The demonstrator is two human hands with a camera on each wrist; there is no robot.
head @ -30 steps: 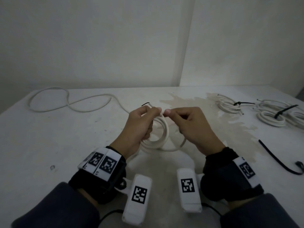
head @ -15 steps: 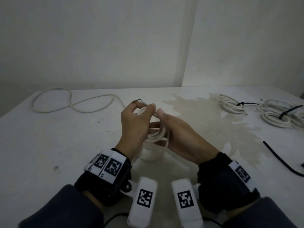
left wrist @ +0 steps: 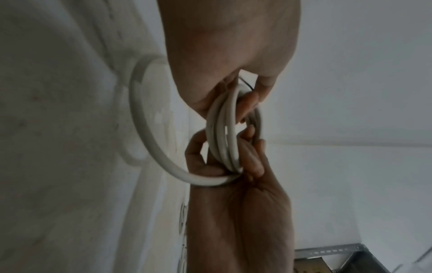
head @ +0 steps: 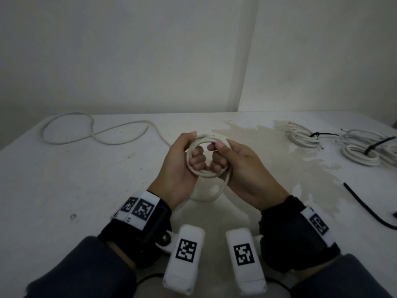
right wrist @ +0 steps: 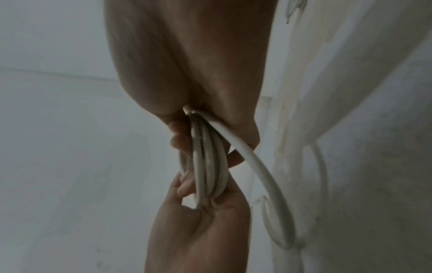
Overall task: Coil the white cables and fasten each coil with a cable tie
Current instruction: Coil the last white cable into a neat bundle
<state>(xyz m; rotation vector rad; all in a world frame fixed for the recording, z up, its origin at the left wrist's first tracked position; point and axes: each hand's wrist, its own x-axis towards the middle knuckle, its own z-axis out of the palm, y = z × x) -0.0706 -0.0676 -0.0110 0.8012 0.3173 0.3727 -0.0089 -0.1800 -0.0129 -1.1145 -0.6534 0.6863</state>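
A round coil of white cable (head: 207,157) is gripped by left hand (head: 178,166) and right hand (head: 238,168), untied, its tail uncoiled; right of it, two tied white bundles (head: 335,143) lie finished on the desk (head: 64,179).

I'm seeing a smooth, matt white plastic jacket on the cable coil (head: 207,157). The table (head: 86,181) under it looks matt white, scuffed and stained. The loose cable tie (head: 365,206) reads as smooth black plastic, and the wrist straps (head: 137,231) as black cloth.
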